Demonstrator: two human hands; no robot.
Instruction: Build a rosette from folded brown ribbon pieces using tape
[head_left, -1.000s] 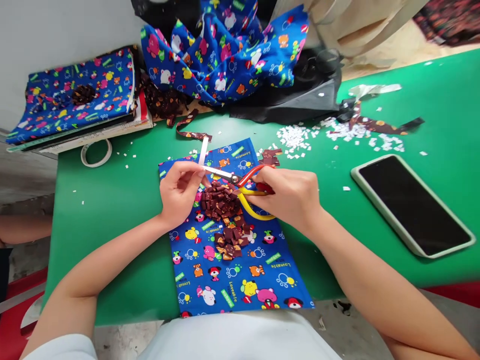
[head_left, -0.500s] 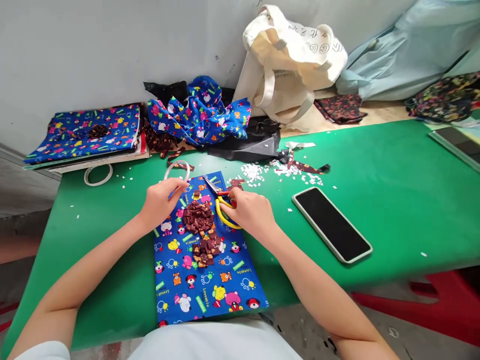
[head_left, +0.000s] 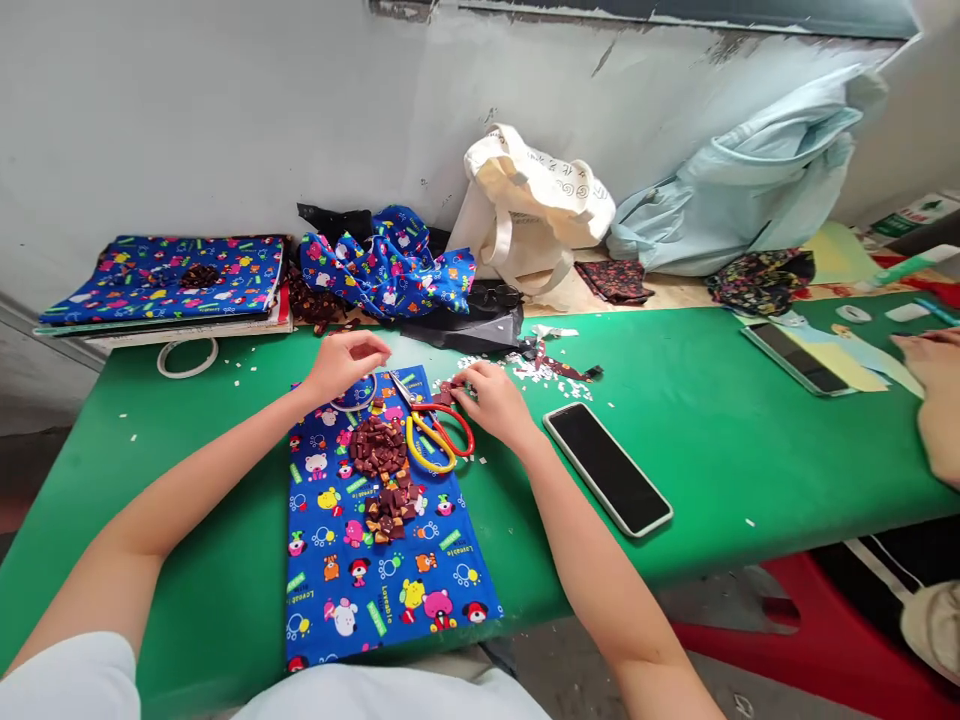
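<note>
A blue cloth with printed cartoon animals [head_left: 390, 570] lies flat before me. On it rest two small heaps of dark brown cut pieces [head_left: 379, 447]. My left hand [head_left: 341, 365] hovers over the cloth's far left corner, thumb and fingertips drawn together; whatever is between them is too small to see. Just beneath it a white tape ring [head_left: 358, 400] lies on the cloth. Scissors with red and yellow handles [head_left: 431, 440] lie at the cloth's right edge, out of my grasp. Beyond them, my right hand [head_left: 491, 400] pinches a brown patterned scrap [head_left: 447, 394].
A phone [head_left: 607, 468] lies to the right. White paper bits [head_left: 544, 368] and scraps are scattered behind. Folded blue cloth [head_left: 187, 280] on papers, another tape ring [head_left: 187, 358], crumpled blue cloth [head_left: 390, 265] and a canvas bag [head_left: 517, 210] line the wall. Another person's hand [head_left: 934, 385] is far right.
My right hand has let go of the scissors and moved onto the brown scrap. The tape ring has left my left hand and lies on the cloth. The view has turned right.
</note>
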